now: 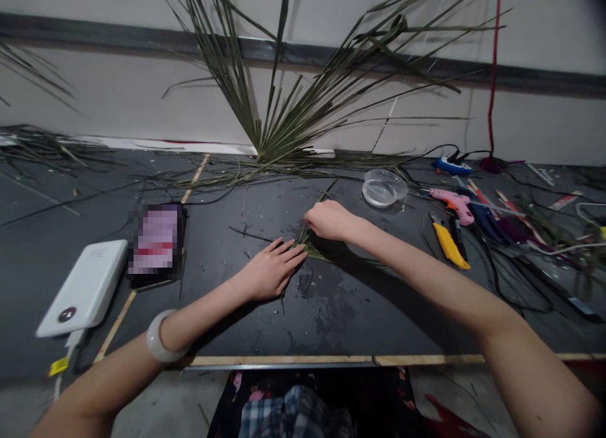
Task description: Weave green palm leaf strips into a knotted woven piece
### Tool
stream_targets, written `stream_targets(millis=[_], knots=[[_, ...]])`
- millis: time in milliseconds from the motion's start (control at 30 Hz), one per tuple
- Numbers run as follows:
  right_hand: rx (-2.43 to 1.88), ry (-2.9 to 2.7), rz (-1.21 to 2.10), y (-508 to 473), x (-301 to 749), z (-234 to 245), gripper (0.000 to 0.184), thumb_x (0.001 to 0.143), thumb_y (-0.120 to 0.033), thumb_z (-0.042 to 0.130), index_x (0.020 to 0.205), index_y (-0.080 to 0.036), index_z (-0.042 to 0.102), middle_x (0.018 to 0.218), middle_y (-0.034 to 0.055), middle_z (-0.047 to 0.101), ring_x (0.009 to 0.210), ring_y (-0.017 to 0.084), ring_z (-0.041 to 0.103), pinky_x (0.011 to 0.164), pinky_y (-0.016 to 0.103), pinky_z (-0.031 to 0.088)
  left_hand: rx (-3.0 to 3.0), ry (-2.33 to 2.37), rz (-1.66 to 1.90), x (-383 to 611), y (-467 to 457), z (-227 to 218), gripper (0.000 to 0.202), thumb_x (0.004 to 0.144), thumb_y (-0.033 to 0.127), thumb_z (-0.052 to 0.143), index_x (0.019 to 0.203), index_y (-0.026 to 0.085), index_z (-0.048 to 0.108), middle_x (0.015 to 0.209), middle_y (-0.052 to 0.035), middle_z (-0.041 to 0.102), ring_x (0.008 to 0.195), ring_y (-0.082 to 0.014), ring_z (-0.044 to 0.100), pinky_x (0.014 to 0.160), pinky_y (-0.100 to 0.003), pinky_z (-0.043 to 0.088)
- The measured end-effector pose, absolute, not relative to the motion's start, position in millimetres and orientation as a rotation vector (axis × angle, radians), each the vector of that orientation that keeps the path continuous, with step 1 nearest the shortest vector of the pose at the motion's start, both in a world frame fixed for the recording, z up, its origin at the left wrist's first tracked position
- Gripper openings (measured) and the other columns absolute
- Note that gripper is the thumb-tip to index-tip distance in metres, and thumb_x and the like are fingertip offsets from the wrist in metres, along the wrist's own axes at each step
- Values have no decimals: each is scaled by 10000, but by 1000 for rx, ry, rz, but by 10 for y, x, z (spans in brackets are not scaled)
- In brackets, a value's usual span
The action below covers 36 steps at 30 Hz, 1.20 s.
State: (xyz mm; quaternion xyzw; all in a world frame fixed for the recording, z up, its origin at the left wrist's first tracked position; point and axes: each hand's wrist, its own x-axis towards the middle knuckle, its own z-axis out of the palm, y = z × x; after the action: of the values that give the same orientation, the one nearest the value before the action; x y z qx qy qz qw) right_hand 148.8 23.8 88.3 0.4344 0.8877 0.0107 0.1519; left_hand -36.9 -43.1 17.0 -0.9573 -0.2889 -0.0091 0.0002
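Nearby, left hand: the left hand (272,271), a white ring-shaped bangle (154,338) behind it, lies flat, fingers extended, pressing but not gripping.
Leaf strips: several narrow, flat green leaf strips (322,255) lie under the left fingertips, just nearer than the right hand; too overlapped to count.
Right hand: the right hand (329,220) is curled nearly closed, apparently pinching one strip (327,189) that pokes out beyond it.
Good handling: press right beside the crossing and draw the pinched strip snug and even — a hard tug could split it, I'd judge.
Beyond the right hand, rightward: clear round plastic dishware (379,197), one piece or two — cannot tell.
Left of the left hand: one black-edged phone (156,242); past it, one white rectangular power bank (85,286).
Right of the right hand: one yellow-bodied utility knife (447,242); slightly farther, one pink glue gun (454,201).
Farthest, beyond both hands: one large upright fan of slender green blades (279,132), blades uncountable.
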Motion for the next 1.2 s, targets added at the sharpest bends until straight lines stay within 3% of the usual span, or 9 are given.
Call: stream_targets(millis=[200,333,467,633,767,1033,1200], knots=[[1168,2720,-86,242,1545,823,259,803,-74,496,945,-120,708,1057,159,657,1009,240,603,774,277,449,-3018,-908,-4,-371,-426,178,469,921,229,328,1373,139,414,1449,-61,398,1332,-274,370,1107,-449,261],[1308,2599,-413,279,1573,830,276,761,-38,528,952,-113,713,864,112,713,777,175,665,687,227,454,-3019,-901,-9,-372,-426,177,470,916,226,335,1371,140,416,1449,-66,399,1329,-274,373,1103,-447,269],[1368,2370,-789,302,1571,856,192,767,-109,583,901,-82,719,649,74,700,536,134,635,529,191,435,-3013,-901,-33,-375,-426,162,466,919,231,339,1370,150,418,1446,-64,404,1330,-272,372,1100,-445,272],[1312,2341,-591,275,1496,817,206,716,-178,699,902,-101,745,822,123,735,729,188,679,601,208,442,-3017,-896,-30,-379,-424,149,460,926,234,330,1370,149,419,1447,-66,401,1330,-271,371,1100,-439,267],[1249,2308,-453,263,1428,825,267,739,-197,681,978,-87,731,944,155,724,861,216,674,656,222,439,-3021,-904,-54,-381,-419,137,462,922,232,339,1371,158,416,1446,-62,405,1334,-260,365,1101,-432,263],[1078,2288,-462,359,1424,830,251,780,-164,576,955,-57,722,938,167,721,834,197,664,677,231,441,-3034,-895,-37,-381,-417,136,466,932,240,314,1380,153,411,1449,-62,398,1340,-259,356,1100,-447,262],[1221,2218,-798,538,1438,849,273,742,-82,553,980,-73,688,852,95,731,669,126,643,584,191,441,-3038,-900,0,-380,-414,161,469,940,245,303,1389,151,396,1458,-51,382,1345,-265,348,1104,-454,259]])
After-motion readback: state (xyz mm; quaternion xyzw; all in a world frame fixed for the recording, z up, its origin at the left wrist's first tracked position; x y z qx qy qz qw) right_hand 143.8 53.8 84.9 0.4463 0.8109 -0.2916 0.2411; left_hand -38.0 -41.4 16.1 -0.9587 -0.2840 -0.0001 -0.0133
